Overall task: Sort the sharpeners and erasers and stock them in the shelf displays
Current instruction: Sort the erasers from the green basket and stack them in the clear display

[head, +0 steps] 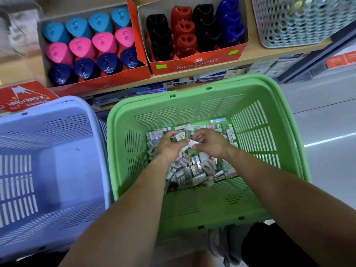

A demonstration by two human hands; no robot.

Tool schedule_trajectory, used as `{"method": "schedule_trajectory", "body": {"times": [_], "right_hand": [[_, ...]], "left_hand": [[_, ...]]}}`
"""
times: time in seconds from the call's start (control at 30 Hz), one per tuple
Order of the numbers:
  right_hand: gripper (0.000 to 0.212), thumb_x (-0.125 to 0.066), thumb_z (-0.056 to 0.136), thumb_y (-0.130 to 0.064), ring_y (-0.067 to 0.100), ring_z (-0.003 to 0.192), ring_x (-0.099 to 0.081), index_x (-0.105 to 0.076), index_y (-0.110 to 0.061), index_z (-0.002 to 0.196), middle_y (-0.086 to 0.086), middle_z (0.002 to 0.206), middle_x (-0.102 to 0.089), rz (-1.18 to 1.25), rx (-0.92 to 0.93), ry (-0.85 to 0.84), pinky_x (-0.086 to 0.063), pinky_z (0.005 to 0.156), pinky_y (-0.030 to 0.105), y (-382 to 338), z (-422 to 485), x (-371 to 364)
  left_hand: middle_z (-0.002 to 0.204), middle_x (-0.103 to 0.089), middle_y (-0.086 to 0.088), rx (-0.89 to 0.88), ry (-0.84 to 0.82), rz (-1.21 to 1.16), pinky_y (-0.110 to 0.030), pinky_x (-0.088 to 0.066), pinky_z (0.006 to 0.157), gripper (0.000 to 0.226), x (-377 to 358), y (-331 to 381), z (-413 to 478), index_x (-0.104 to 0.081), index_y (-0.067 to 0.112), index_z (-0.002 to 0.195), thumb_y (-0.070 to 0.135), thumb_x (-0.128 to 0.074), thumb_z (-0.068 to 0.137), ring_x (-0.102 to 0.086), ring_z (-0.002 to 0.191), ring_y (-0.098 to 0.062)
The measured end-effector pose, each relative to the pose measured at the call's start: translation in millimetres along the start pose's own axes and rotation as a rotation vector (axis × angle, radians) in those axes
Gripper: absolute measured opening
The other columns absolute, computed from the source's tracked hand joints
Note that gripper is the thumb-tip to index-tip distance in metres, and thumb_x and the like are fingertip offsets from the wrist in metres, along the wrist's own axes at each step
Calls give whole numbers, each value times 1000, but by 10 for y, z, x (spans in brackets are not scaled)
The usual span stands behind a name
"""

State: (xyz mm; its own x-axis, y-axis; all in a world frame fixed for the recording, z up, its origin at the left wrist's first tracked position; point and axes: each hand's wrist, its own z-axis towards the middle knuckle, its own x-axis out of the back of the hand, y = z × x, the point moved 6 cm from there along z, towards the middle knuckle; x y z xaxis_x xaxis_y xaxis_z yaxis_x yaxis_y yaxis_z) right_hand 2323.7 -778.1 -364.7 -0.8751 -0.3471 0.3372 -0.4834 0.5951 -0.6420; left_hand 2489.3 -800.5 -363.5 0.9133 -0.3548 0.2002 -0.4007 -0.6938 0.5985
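Deep in the green basket, your left hand and right hand meet, pinching small wrapped erasers from its pile. Overfilled fingers may drop some before the Hard Eraser box beyond the basket.

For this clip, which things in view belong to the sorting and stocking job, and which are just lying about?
Job:
- green basket of small packets
- left hand, right hand, each holding packets
- two sharpener display boxes
- red eraser box

Lying about:
- lilac basket
- grey mesh basket
- boxes on the lower shelf
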Motion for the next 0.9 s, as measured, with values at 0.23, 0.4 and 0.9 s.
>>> {"method": "schedule_trajectory", "body": {"times": [0.23,0.4,0.9], "right_hand": [[29,-73,87,-6,14,101,-69,-72,-11,115,0,109,-74,157,-57,39,-53,98,34,103,76,136],[32,-76,86,-3,23,103,-70,-65,-10,115,11,113,-71,416,-28,-16,-58,84,30,0,38,74],[43,-77,88,-29,15,105,-61,-62,-21,127,-3,122,-63,-222,105,190,-53,95,35,-109,283,68]], "left_hand": [[111,-59,9,34,13,-109,-45,-47,102,58,-19,-27,-22,-53,34,122,35,-87,75,-60,107,-20],[119,-62,5,34,-66,-283,-36,-55,90,45,-87,9,-3,-59,39,118,33,-83,81,-63,105,-20],[97,-50,16,22,218,-133,-6,-41,50,40,78,-35,166,-60,25,121,16,-78,86,-50,68,-2]]}}
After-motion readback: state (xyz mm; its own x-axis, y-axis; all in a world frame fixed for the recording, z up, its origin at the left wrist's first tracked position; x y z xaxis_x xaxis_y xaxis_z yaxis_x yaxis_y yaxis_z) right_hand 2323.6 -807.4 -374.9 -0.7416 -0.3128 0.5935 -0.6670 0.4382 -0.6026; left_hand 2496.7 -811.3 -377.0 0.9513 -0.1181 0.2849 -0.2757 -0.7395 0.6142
